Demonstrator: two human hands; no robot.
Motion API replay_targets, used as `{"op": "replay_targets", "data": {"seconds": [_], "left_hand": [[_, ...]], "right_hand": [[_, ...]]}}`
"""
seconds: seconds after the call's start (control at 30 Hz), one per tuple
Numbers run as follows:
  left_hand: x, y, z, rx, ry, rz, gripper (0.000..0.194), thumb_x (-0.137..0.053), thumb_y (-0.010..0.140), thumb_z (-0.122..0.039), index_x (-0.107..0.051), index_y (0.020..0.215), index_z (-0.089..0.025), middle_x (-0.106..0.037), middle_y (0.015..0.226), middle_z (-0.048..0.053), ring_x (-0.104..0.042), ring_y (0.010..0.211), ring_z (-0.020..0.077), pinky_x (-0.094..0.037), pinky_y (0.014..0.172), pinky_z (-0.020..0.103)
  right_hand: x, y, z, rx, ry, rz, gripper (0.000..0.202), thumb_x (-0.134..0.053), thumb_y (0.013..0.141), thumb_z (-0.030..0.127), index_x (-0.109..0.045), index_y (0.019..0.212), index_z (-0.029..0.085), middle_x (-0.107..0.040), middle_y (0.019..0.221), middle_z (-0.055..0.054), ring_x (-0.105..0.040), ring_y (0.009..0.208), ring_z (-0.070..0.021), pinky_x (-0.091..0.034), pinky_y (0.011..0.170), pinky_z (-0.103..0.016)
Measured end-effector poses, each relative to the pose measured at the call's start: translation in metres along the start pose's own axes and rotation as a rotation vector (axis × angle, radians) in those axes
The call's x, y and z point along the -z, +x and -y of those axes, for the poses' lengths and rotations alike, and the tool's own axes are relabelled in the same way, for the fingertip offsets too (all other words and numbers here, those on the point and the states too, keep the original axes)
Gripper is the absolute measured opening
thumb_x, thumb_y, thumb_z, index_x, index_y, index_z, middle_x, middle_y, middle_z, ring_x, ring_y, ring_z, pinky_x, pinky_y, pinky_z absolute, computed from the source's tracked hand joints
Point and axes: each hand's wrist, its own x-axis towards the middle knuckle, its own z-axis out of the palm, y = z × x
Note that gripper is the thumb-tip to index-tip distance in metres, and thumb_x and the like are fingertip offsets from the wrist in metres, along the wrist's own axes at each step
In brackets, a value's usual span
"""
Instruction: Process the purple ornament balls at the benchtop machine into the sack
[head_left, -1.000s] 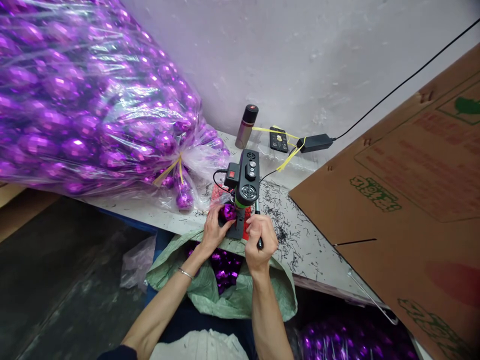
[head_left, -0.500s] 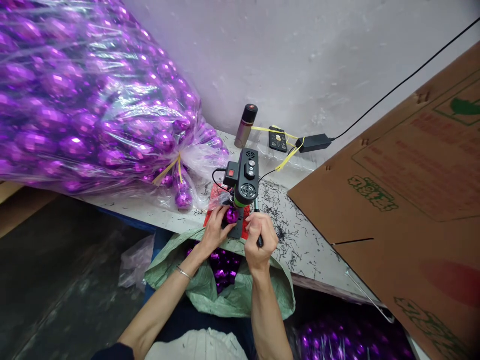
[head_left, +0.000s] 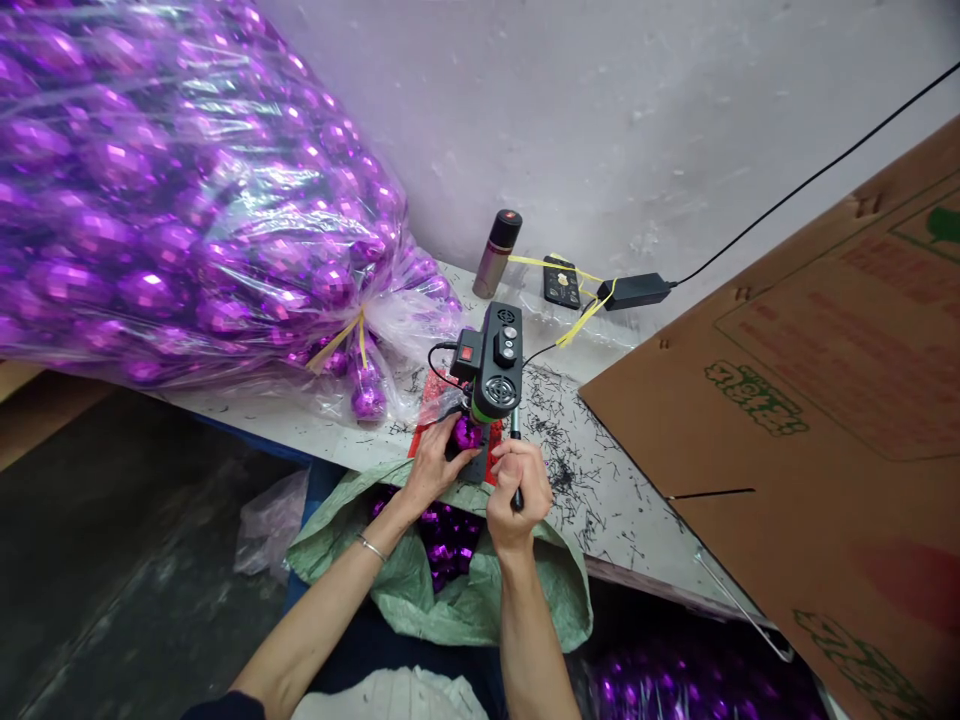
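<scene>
We see a shiny purple ball [head_left: 468,433] just under the near end of a black machine [head_left: 496,360], whose head overhangs the ball and hides part of what lies behind it. The ball lies at the fingertips of our left hand [head_left: 433,468], which pinches it, fingers on the far left and thumb on the near side. Our right hand [head_left: 523,490], beside the machine, is curled into a fist around a black handle [head_left: 517,499]. Compared with a second ago, the ball sits farther right, closer in beneath the machine's head, and the handle's end is a little nearer to us. A red mat [head_left: 429,400] lies under the machine, and thin black bits [head_left: 564,475] litter the white table [head_left: 356,448] to the right. Between us and the table edge a green sack [head_left: 330,530] gapes open, more purple balls [head_left: 450,548] inside. A huge clear bag [head_left: 172,210] of balls crowds the left, its tied neck near the machine. Behind stand a bottle [head_left: 496,256], a phone [head_left: 561,282] and a power adapter [head_left: 637,290] tangled in yellow string [head_left: 576,330]. A cardboard box [head_left: 825,430] takes up the right, slanting across the table.
</scene>
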Motion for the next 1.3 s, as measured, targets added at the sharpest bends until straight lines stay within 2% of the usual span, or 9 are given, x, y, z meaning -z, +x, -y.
{"op": "replay_targets", "data": {"seconds": [0.33,0.5,0.8,0.97,1.1,1.3], "left_hand": [[-0.004,-0.002,0.003,-0.024,0.023,-0.026,0.056,-0.069,0.091,-0.048,-0.057,0.138,-0.019,-0.069,0.132,0.016,-0.065,0.122,0.0323,-0.051,0.103,0.049],[-0.005,-0.003,0.003,-0.015,0.027,-0.023,0.056,-0.069,0.091,-0.047,-0.057,0.138,-0.02,-0.069,0.131,0.016,-0.065,0.123,0.0321,-0.05,0.104,0.05],[-0.006,-0.003,0.005,-0.039,0.023,-0.039,0.056,-0.069,0.091,-0.048,-0.057,0.137,-0.02,-0.069,0.13,0.016,-0.065,0.122,0.032,-0.05,0.104,0.05],[-0.008,-0.003,0.008,-0.08,0.017,-0.061,0.056,-0.068,0.092,-0.048,-0.057,0.137,-0.018,-0.069,0.128,0.017,-0.065,0.12,0.032,-0.051,0.102,0.05],[-0.008,-0.002,0.01,-0.086,0.023,-0.055,0.058,-0.067,0.093,-0.049,-0.055,0.139,-0.017,-0.068,0.129,0.018,-0.065,0.121,0.0327,-0.051,0.103,0.051],[-0.01,0.0,0.013,-0.108,0.055,-0.046,0.058,-0.068,0.092,-0.048,-0.055,0.14,-0.018,-0.068,0.129,0.018,-0.065,0.122,0.0328,-0.05,0.103,0.052]], "right_hand": [[-0.013,-0.028,-0.02,-0.007,0.051,-0.065,0.029,-0.038,0.103,0.021,-0.053,0.078,0.022,-0.061,0.08,-0.002,-0.062,0.072,-0.0144,-0.051,0.065,-0.03],[-0.017,-0.031,-0.023,-0.003,0.021,-0.097,0.031,-0.037,0.103,0.024,-0.052,0.076,0.023,-0.06,0.075,-0.001,-0.06,0.068,-0.0154,-0.056,0.076,-0.039],[-0.019,-0.034,-0.026,0.008,-0.008,-0.116,0.033,-0.035,0.105,0.026,-0.051,0.075,0.023,-0.059,0.073,0.001,-0.06,0.067,-0.0138,-0.055,0.088,-0.041],[-0.022,-0.035,-0.03,0.03,0.068,-0.144,0.032,-0.037,0.104,0.025,-0.05,0.075,0.022,-0.058,0.075,0.001,-0.06,0.068,-0.0133,-0.055,0.084,-0.038],[-0.022,-0.034,-0.031,0.044,0.072,-0.131,0.031,-0.036,0.105,0.024,-0.05,0.077,0.022,-0.056,0.076,0.002,-0.06,0.069,-0.0131,-0.054,0.083,-0.037],[-0.023,-0.036,-0.034,0.098,0.067,-0.105,0.034,-0.036,0.105,0.025,-0.047,0.073,0.022,-0.055,0.075,0.002,-0.058,0.068,-0.0129,-0.052,0.072,-0.033]]}}
